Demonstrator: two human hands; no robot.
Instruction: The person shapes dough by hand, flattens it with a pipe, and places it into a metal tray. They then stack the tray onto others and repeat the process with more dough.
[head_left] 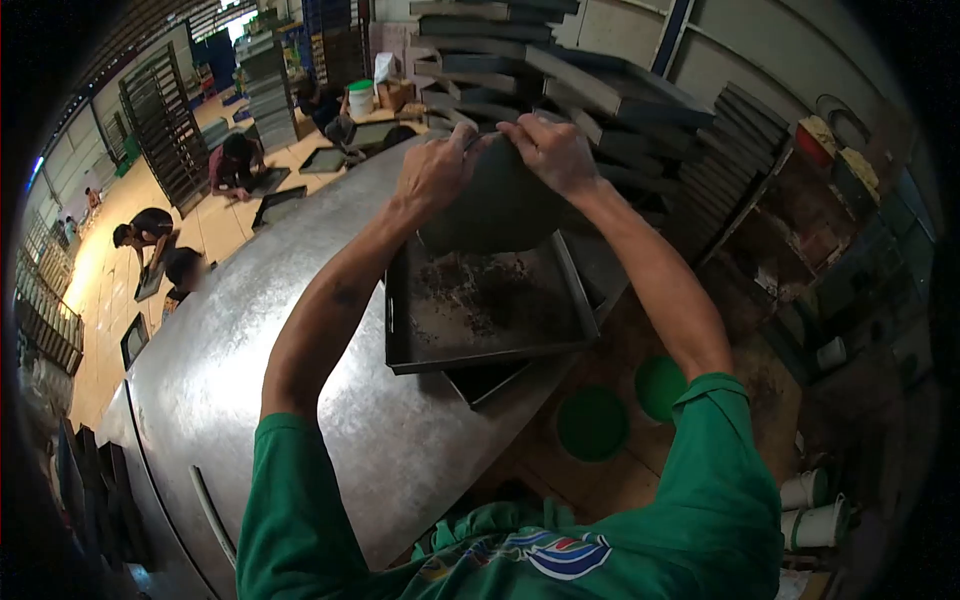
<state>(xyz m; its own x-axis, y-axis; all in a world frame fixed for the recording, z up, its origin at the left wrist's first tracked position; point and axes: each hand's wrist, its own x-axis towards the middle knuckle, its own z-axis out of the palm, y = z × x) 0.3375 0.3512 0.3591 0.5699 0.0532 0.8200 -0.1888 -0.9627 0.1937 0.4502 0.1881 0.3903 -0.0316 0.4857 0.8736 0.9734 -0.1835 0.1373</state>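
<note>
Both arms reach forward over a metal table. My left hand (437,172) pinches the upper left corner of a dark, thin sheet (500,200). At its upper right corner my right hand (552,155) is closed on the same sheet. The sheet hangs between the hands, its lower edge over the back part of a square black tray (480,340). Dark crumbs (475,290) lie scattered on the tray's bottom. Beneath this tray another dark tray (487,382) sticks out at an angle.
The metal table (270,290) stretches to the left. Stacked trays (620,85) rise beyond my hands. Green round lids (592,424) lie below the table's right edge. Several people, one a crouching person (235,165), are on the floor at the left. White buckets (822,522) stand lower right.
</note>
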